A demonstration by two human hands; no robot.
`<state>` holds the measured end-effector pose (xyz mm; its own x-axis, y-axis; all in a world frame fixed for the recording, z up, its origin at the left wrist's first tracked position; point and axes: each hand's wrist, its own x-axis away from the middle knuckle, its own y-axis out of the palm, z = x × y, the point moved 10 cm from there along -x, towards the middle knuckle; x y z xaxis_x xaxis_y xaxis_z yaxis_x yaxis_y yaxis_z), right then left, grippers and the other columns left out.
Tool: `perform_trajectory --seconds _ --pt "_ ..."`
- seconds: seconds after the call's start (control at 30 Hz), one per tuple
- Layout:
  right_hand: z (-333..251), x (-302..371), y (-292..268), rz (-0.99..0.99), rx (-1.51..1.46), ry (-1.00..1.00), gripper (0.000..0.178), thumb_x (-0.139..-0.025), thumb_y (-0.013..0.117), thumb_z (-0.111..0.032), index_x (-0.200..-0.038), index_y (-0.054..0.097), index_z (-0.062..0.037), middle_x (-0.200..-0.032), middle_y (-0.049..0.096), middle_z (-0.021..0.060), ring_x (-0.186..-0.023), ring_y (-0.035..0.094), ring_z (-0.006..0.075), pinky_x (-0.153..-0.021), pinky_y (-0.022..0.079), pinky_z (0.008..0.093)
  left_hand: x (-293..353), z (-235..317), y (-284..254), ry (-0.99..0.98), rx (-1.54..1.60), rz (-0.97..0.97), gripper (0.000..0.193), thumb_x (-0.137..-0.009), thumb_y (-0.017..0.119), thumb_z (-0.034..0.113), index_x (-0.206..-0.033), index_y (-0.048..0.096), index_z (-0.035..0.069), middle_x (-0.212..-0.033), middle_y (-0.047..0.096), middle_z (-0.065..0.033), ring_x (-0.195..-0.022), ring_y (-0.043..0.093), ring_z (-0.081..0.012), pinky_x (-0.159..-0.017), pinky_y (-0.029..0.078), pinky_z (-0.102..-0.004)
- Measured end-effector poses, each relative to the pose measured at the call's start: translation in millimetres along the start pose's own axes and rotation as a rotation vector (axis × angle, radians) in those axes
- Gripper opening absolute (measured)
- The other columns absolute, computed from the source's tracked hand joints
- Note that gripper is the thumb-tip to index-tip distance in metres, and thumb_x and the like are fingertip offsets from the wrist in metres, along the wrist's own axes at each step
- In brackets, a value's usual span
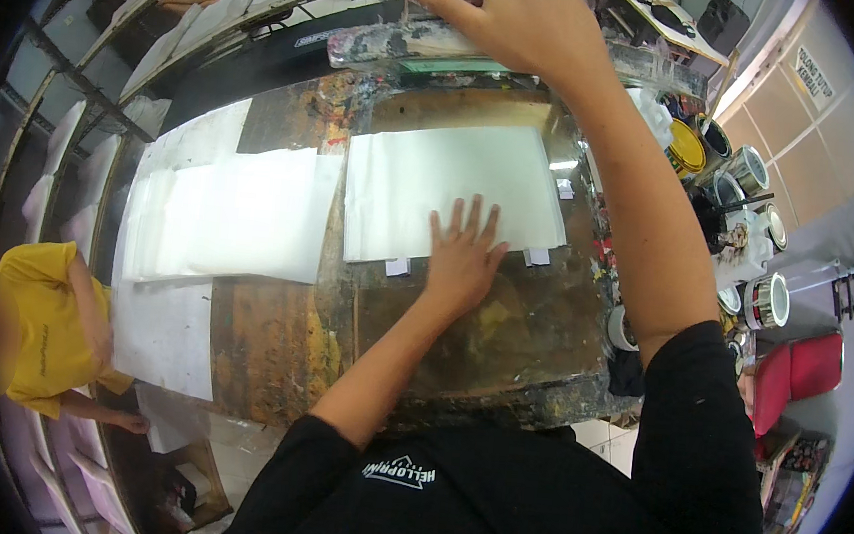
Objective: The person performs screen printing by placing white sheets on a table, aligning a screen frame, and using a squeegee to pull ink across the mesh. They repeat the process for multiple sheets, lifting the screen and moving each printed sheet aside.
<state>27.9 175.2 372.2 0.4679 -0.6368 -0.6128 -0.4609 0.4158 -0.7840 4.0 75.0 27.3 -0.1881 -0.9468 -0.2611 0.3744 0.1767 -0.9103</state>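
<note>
Left hand [463, 255] flat, fingers spread, on white sheet [453, 189] near edge; right hand [512, 18] grips frame [404, 44].

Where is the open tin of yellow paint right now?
The round open tin of yellow paint stands at the table's right edge in the head view, among other paint tins, just right of the person's raised right forearm.

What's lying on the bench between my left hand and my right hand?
Head view: only the white sheet under the left hand, then bare stained bench up to the right hand.
</note>
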Motion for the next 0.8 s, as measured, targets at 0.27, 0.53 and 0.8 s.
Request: perform_trajectory --seconds 0.27,0.53,0.8 --pt "5 -14 1 -0.058 0.005 -0.031 0.091 -0.101 0.04 -0.074 -0.065 0.072 0.0034 -0.061 0.067 0.0228 -0.064 0.07 0.0376 -0.069 0.057 0.049 -14 11 33 -0.09 -0.09 -0.032 0.058 -0.113 0.038 0.039 -0.163 0.04 0.011 -0.173 0.028 -0.0188 -0.16 0.022 -0.0437 -0.126 0.007 -0.0703" --pt "12 -30 -2 -0.059 0.007 -0.032 0.092 -0.103 0.037 -0.072 -0.072 0.074 0.0067 -0.078 0.073 0.0276 -0.079 0.073 0.0424 -0.078 0.059 0.051 -34 -6 9 -0.188 0.412 0.038 0.054 -0.114 0.036 0.038 -0.161 0.045 0.014 -0.171 0.035 -0.0152 -0.159 0.027 -0.0432 -0.126 0.011 -0.0708" --pt "14 -31 -6 -0.14 0.006 0.082 0.09 -0.104 0.037 -0.071 -0.079 0.076 0.0063 -0.086 0.075 0.0271 -0.085 0.074 0.0427 -0.083 0.058 0.0512 -34 30 30 0.047 -0.082 -0.054 0.054 -0.113 0.039 0.039 -0.159 0.048 0.013 -0.17 0.036 -0.0179 -0.157 0.028 -0.0456 -0.126 0.013 -0.0702"
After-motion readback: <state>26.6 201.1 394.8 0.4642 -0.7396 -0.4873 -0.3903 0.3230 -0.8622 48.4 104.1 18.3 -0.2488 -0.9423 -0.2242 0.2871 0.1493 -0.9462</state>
